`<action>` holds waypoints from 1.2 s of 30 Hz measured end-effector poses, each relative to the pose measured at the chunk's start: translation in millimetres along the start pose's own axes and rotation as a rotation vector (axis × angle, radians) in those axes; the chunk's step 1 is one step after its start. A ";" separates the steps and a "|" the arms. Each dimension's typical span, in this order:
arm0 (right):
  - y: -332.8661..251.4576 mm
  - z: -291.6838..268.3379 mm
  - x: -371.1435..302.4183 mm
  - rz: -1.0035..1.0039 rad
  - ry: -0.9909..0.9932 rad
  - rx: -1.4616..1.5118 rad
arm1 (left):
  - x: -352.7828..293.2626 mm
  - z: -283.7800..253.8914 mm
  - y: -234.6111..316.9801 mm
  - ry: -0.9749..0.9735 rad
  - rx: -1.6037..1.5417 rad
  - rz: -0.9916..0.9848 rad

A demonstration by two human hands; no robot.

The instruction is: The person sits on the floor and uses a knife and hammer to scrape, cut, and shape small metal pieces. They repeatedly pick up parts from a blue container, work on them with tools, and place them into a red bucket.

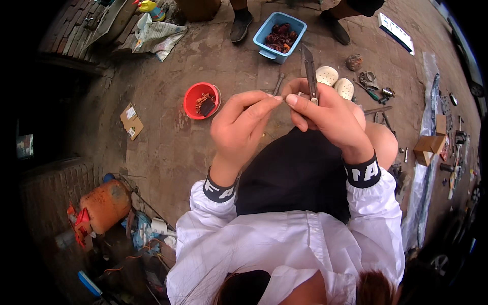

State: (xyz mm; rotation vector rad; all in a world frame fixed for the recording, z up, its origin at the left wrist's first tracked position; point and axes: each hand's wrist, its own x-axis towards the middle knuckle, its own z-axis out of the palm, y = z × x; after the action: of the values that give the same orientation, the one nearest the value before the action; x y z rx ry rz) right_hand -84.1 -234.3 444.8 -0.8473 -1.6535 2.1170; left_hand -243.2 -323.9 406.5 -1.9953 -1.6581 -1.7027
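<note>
My right hand (328, 109) is closed around a knife (310, 76), its narrow dark blade pointing up and away from me. Close beside it, my left hand (244, 122) pinches thumb against forefinger. The two thumbs almost meet, and anything between the left fingertips is too small to make out. Beyond my left hand stands a red bucket (187, 104) with orange-brown scraps and a dark piece inside. Farther off is a blue basin (300, 23) holding dark reddish pieces.
Cream clogs (327, 75) are just past my right hand. Scattered tools, metal parts and a cardboard box (429, 145) lie to the right. Another person's shoes (241, 25) flank the basin. An orange gas cylinder (107, 205) sits at the left, and flat cardboard (131, 122) lies on the paving.
</note>
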 end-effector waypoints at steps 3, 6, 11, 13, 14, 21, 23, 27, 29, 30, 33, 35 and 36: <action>12.4 21.1 -5.9 -0.022 0.127 0.129 | -16.9 -18.8 1.4 0.054 0.016 -0.023; 27.3 30.8 -4.5 -0.069 0.083 0.097 | -28.9 -27.6 4.3 0.072 0.031 -0.051; 31.6 39.0 -3.4 -0.068 0.096 0.165 | -33.1 -26.8 5.7 0.024 0.031 -0.012; 33.9 35.5 -4.1 -0.073 0.145 0.172 | -34.1 -20.9 5.9 0.001 0.053 -0.043; 34.3 32.5 -5.6 -0.083 0.159 0.154 | -33.8 -17.2 7.0 -0.005 0.066 -0.055; 46.0 21.4 -10.1 -0.163 0.306 -0.009 | -30.4 4.3 20.4 -0.119 -0.380 -0.780; 52.3 20.1 -8.7 -0.155 0.356 -0.100 | -33.7 5.1 18.7 -0.201 -0.512 -0.928; 55.9 19.9 -8.0 -0.120 0.376 -0.192 | -34.0 3.0 13.1 -0.240 -0.727 -1.086; 60.2 23.4 -5.6 -0.290 0.491 -0.350 | -37.4 2.3 10.8 -0.132 -0.768 -1.117; 62.3 25.2 -4.0 -0.377 0.547 -0.428 | -38.4 1.9 9.7 -0.076 -0.787 -1.130; 67.6 22.3 -8.3 -0.402 0.471 -0.703 | -38.6 7.8 11.2 0.055 -0.726 -1.108; 68.8 27.1 -10.1 -0.361 0.453 -0.786 | -42.3 8.2 9.1 0.085 -0.690 -1.089; 69.6 29.1 -11.4 -0.338 0.446 -0.829 | -44.7 8.1 7.9 0.098 -0.676 -1.080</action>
State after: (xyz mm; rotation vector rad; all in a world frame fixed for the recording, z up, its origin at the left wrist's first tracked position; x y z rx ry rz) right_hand -86.4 -282.4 385.7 -1.0505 -2.2032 0.8930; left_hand -224.4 -352.1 375.2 -1.0277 -2.6108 -2.9219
